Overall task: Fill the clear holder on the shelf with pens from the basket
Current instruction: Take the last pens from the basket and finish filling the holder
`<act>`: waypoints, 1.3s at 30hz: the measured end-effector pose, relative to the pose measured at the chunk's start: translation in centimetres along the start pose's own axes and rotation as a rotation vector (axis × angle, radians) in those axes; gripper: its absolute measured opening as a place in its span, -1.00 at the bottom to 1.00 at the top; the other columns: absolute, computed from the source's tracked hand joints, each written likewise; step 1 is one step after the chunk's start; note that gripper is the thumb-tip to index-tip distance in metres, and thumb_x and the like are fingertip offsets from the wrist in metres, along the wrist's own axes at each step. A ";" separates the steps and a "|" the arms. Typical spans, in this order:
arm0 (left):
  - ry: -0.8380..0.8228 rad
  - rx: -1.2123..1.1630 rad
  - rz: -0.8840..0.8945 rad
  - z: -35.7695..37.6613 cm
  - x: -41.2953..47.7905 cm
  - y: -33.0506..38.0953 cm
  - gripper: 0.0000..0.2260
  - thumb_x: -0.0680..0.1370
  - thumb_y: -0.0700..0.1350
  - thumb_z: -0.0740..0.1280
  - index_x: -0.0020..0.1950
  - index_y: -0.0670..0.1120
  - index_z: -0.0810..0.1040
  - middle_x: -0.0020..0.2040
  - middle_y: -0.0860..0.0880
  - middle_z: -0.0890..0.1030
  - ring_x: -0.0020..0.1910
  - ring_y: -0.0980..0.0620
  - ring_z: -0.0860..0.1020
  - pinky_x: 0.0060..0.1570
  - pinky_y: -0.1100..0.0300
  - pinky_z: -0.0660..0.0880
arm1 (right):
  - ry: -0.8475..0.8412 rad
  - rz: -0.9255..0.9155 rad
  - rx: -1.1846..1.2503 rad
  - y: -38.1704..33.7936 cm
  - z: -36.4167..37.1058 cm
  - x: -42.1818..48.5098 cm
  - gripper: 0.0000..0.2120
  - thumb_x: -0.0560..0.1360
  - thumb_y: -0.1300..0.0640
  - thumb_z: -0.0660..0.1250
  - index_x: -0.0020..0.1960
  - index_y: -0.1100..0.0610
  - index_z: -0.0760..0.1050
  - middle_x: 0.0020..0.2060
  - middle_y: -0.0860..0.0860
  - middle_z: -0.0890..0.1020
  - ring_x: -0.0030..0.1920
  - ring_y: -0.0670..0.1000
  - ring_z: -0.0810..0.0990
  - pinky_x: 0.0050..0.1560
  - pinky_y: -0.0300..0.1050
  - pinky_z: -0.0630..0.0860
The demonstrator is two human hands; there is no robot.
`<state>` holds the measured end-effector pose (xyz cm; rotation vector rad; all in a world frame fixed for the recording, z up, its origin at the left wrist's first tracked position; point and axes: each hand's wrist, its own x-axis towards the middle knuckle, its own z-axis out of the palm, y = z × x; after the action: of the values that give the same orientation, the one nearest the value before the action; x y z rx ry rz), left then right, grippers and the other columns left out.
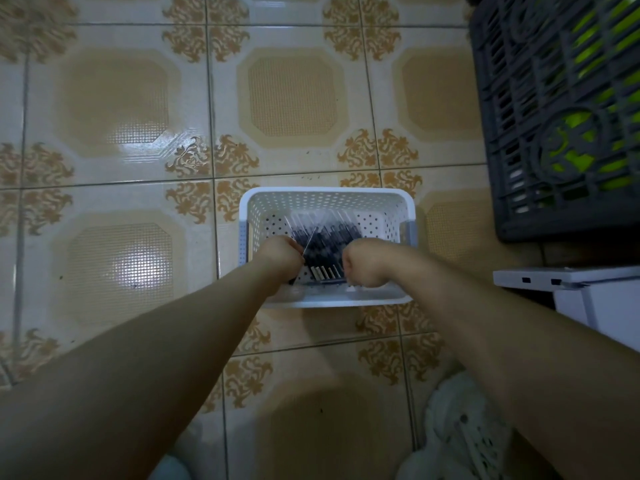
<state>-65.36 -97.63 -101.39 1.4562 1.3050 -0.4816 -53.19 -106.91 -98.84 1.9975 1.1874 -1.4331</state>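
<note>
No legible text, label, brand, number or sign is present. The pens (pixel 323 233) between the left hand (pixel 282 259) and right hand (pixel 363 266), the basket (pixel 329 197) and the dark crate (pixel 554 133) carry no readable marking.

The basket (pixel 327 192) sits on the floor (pixel 121 109), pens (pixel 329 233) in it; left hand (pixel 282 258) at the pens' left, right hand (pixel 363 265) at their right. A crate (pixel 554 116) stands behind, to the right.

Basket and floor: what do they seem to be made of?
The basket looks like white moulded plastic, fairly matt: regular rows of small holes, smooth rounded rim. The floor seems to be glazed ceramic tile: glossy light reflections, repeated printed pattern, dark grout lines.
</note>
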 end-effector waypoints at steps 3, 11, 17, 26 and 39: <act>0.007 -0.031 -0.028 0.0 0.5 -0.1 -0.85 0.59 -0.35 0.16 0.00 -0.19 0.50 -0.23 -0.12 0.45 -0.25 -0.07 0.42 -0.16 0.01 0.45 | 0.043 0.109 -0.058 1.0 -1.9 -1.8 -0.76 0.52 0.36 0.20 -0.31 0.21 0.41 -0.36 0.06 0.39 -0.41 -0.01 0.33 -0.41 -0.18 0.30; -0.004 -0.098 -0.112 0.8 0.8 -0.2 -0.86 0.56 -0.32 0.27 -0.19 -0.17 0.47 -0.20 -0.18 0.53 -0.19 -0.15 0.50 -0.07 -0.03 0.57 | 0.246 0.186 0.210 0.2 -0.2 -0.3 -0.74 0.49 0.40 0.21 0.16 0.27 0.43 -0.21 0.10 0.46 -0.25 0.05 0.47 -0.31 -0.13 0.42; 0.009 -0.230 -0.128 1.6 1.1 -0.2 -0.81 0.55 -0.31 0.26 -0.27 -0.21 0.41 -0.35 -0.17 0.39 -0.37 -0.07 0.36 -0.32 0.06 0.40 | 0.409 0.234 0.504 -0.2 1.7 1.7 -0.45 0.60 -0.02 0.21 0.47 0.23 0.16 0.42 0.19 0.22 0.35 0.23 0.32 0.27 0.06 0.36; -0.150 -0.330 -0.056 2.2 0.9 -0.7 -0.69 0.43 -0.36 0.39 0.15 -0.19 0.55 -0.08 -0.18 0.63 -0.11 -0.16 0.59 -0.12 -0.02 0.55 | 0.344 0.126 0.929 -1.3 0.0 2.5 -0.56 0.61 0.11 0.22 0.44 0.18 0.24 0.31 0.15 0.43 0.12 0.12 0.46 0.01 -0.11 0.38; -0.185 -0.494 0.028 2.8 0.4 0.1 -0.75 0.46 -0.36 0.38 0.14 -0.28 0.56 -0.22 -0.15 0.61 -0.33 -0.01 0.58 -0.55 0.31 0.42 | 0.277 0.120 1.174 -3.3 0.5 3.9 -0.72 0.61 0.15 0.11 0.22 0.17 0.50 0.11 0.18 0.56 0.11 0.17 0.54 0.23 0.11 0.49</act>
<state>-64.25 -99.85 -102.65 0.9920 1.1517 -0.2429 -55.71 -103.88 -102.13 2.9929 0.1985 -2.0877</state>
